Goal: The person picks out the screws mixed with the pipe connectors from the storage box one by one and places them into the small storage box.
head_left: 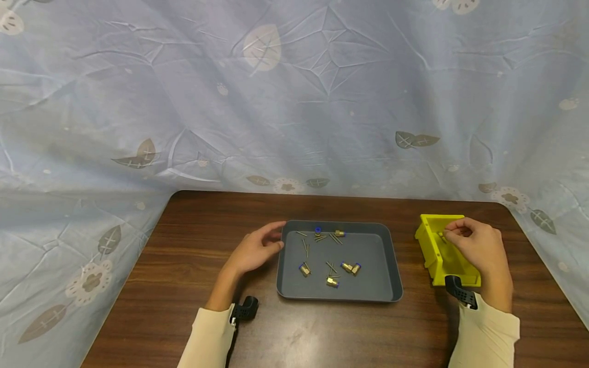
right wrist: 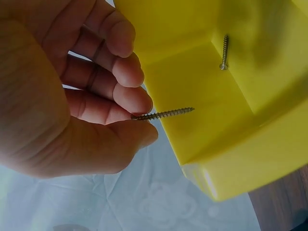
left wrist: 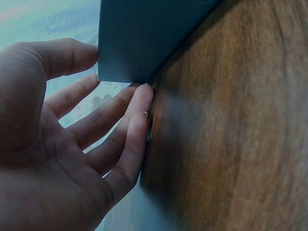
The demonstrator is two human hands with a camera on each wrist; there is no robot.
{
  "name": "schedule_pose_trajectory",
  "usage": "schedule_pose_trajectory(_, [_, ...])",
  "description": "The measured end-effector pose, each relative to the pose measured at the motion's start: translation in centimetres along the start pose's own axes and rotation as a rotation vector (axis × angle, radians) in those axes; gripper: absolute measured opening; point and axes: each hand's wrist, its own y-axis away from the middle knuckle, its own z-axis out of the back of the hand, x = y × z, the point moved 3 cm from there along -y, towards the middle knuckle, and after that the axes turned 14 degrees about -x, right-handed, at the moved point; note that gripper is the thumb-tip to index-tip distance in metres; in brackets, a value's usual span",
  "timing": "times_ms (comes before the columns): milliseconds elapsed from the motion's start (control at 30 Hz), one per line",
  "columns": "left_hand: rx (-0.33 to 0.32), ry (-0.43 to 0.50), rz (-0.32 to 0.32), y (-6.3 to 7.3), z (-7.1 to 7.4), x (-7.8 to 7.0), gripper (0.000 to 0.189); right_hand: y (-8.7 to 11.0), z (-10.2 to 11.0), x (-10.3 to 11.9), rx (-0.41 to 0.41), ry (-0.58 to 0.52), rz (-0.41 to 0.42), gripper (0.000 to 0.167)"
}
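My right hand (head_left: 478, 243) is over the yellow bin (head_left: 437, 273), pinching a screw (right wrist: 166, 114) by its head end between thumb and fingers, the point sticking out. Another screw (right wrist: 224, 52) lies inside the bin in the right wrist view. At the left side of the grey tray (head_left: 372, 289), my left hand (head_left: 253, 250) touches the edge with thumb and fingertips, its fingers fairly straight in the left wrist view. Several loose screws (head_left: 336, 239) lie in the tray, among several brass fittings with blue collars, such as one fitting (head_left: 332, 281) near the front.
A dark wooden table (head_left: 184, 260) carries the tray and the bin, with a strip of bare wood between them. Behind and beside it hangs a pale blue patterned cloth (head_left: 294, 117). A black wrist camera (head_left: 246, 308) sits at my left cuff.
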Motion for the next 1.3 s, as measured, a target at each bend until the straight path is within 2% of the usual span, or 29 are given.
schedule_pose_trajectory(567, [0.007, -0.007, 0.012, -0.1, 0.0, 0.0, 0.057, -0.1, -0.2, 0.2, -0.005, -0.001, 0.013, 0.020])
schedule_pose_trajectory(1000, [0.007, -0.008, 0.005, -0.1, 0.0, 0.0, 0.057, -0.3, -0.9, 3.0, 0.019, -0.078, 0.171, 0.013])
schedule_pose_trajectory(1300, [0.010, -0.009, 0.008, 0.1, 0.1, -0.1, 0.057, -0.3, -1.7, 4.8, 0.070, -0.152, 0.228, 0.010])
